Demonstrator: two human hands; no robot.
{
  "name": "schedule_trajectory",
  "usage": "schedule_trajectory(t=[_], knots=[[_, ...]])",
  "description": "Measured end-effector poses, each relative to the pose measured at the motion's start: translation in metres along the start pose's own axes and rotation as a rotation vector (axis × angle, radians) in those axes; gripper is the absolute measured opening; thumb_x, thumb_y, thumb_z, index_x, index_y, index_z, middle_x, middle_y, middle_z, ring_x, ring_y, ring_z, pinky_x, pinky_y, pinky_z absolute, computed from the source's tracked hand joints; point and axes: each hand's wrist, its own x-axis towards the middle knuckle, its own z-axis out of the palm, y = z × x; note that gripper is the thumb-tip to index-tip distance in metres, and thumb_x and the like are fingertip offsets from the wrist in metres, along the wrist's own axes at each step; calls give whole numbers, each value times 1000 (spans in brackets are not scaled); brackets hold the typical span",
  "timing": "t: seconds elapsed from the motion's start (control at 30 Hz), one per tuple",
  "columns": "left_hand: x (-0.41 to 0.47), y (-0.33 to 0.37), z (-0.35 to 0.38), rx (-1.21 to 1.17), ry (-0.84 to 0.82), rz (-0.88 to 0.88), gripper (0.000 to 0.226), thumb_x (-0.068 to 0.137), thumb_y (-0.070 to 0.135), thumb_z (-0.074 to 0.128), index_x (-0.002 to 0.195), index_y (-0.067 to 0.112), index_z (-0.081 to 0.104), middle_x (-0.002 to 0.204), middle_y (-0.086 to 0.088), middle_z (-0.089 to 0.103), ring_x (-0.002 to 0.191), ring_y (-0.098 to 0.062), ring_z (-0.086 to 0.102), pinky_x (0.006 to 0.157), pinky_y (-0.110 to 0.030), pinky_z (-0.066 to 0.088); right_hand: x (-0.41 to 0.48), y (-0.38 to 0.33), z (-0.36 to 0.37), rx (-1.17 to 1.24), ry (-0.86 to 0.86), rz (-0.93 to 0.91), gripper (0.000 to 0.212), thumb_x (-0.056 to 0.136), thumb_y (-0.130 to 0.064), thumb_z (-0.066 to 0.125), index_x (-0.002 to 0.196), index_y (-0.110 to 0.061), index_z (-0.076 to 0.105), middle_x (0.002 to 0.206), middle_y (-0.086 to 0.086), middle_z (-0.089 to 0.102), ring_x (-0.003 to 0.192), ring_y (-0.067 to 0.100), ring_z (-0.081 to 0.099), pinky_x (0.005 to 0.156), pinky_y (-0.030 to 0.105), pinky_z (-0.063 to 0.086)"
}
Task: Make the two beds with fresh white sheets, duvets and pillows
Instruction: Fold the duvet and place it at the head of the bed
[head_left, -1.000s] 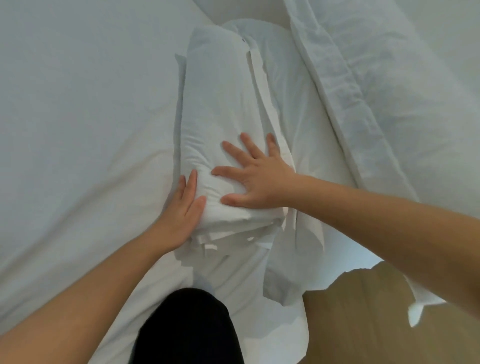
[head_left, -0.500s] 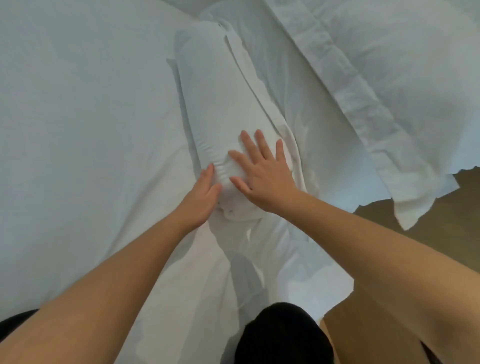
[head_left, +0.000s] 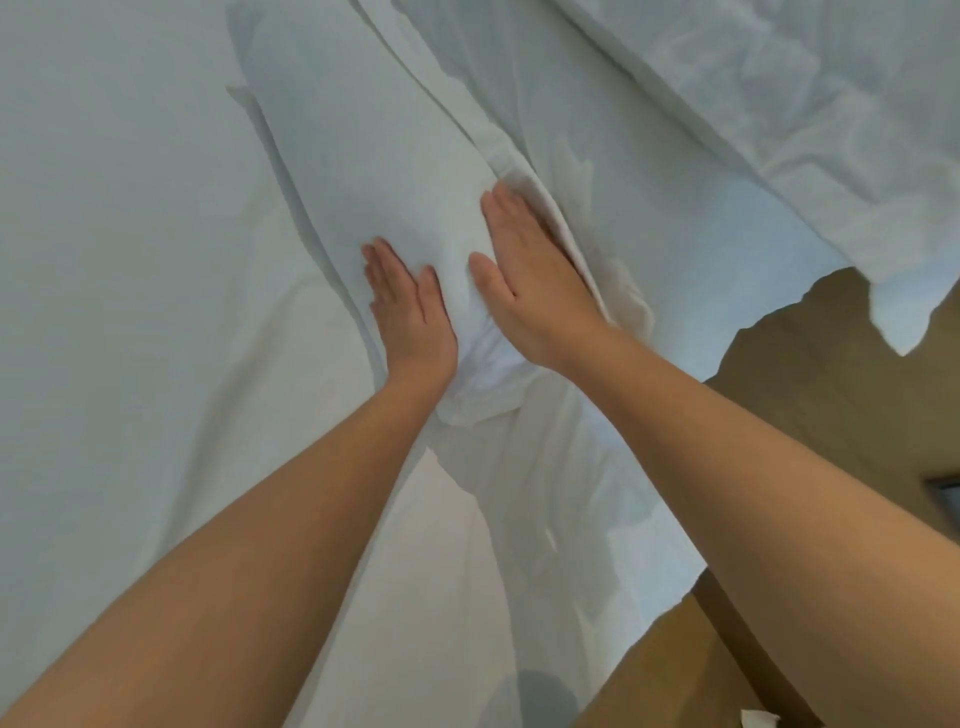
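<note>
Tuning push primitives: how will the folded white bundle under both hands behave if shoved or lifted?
Probably soft and floppy: the folded white bundle creases where the left hand and right hand press flat on it. Lifted by one end it would likely sag and unfold; its near end lies loose and crumpled.

Bed (head_left: 130, 312) covered by white sheet (head_left: 519, 545); rolled white bundle (head_left: 363, 156) lying on it; pillow (head_left: 753, 104) overhanging its edge; wooden floor (head_left: 831, 395) beside.
</note>
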Motion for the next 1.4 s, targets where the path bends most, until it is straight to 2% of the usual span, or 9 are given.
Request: schedule_trajectory(t=[0.17,0.37,0.63,0.87,1.03,1.17,1.23,1.33,1.4], knots=[[3,-16,-15,-56,-94,-24,59,106,33,20,154,16,-8,163,-2,-6,150,-17,1,122,-40,4,-5,1,7,-40,-45,49,62,105,-37,30,155,-7,11,164,9,5,151,18,0,122,33,0],[-9,7,-4,36,-34,-12,57,106,35,18,155,13,-3,163,-2,-6,149,-13,-4,117,-24,-5,-4,4,-6,-40,-81,38,61,105,-35,30,156,-8,10,164,7,4,151,17,0,122,34,0],[-5,2,-15,76,-93,9,57,106,34,17,154,12,-6,163,-2,-10,149,-13,-6,121,-30,-5,0,2,0,-73,-142,9,64,103,-38,30,157,-9,8,165,6,0,151,15,-3,122,34,-1],[26,16,-12,-11,6,-17,57,106,35,18,155,13,-3,163,-1,-8,149,-13,-5,121,-32,-5,42,3,-10,-47,-107,-53,61,104,-34,30,155,-6,13,164,10,4,151,15,3,122,35,6],[38,4,-15,16,-44,9,69,94,51,15,156,23,4,163,2,8,149,-17,11,121,-43,12,54,7,2,-28,-154,-81,63,104,-34,30,156,-7,8,165,7,-1,151,12,-2,122,30,2],[41,4,-17,61,-54,29,56,105,36,18,155,17,0,164,1,1,149,-12,3,122,-39,6,65,7,1,-79,-180,-114,65,103,-38,29,157,-10,5,165,4,-4,151,12,-5,122,41,5],[38,0,-21,75,-58,46,56,106,34,18,155,17,0,164,2,1,149,-11,2,123,-38,5,67,3,3,-134,-208,-184,64,103,-34,31,156,-7,7,164,9,-1,151,17,-3,122,35,0],[42,-4,-31,59,-75,65,64,100,47,16,156,20,0,163,5,1,149,-7,1,123,-36,5,76,-6,-8,-193,-74,-404,58,101,-25,34,153,-3,20,163,13,13,151,24,7,120,30,0],[48,0,-34,75,-18,64,62,102,43,18,155,18,-2,163,4,-3,149,-8,-2,123,-35,2,88,-7,-16,-256,13,-404,60,101,-29,34,153,-4,21,163,13,12,151,26,5,120,35,0]])
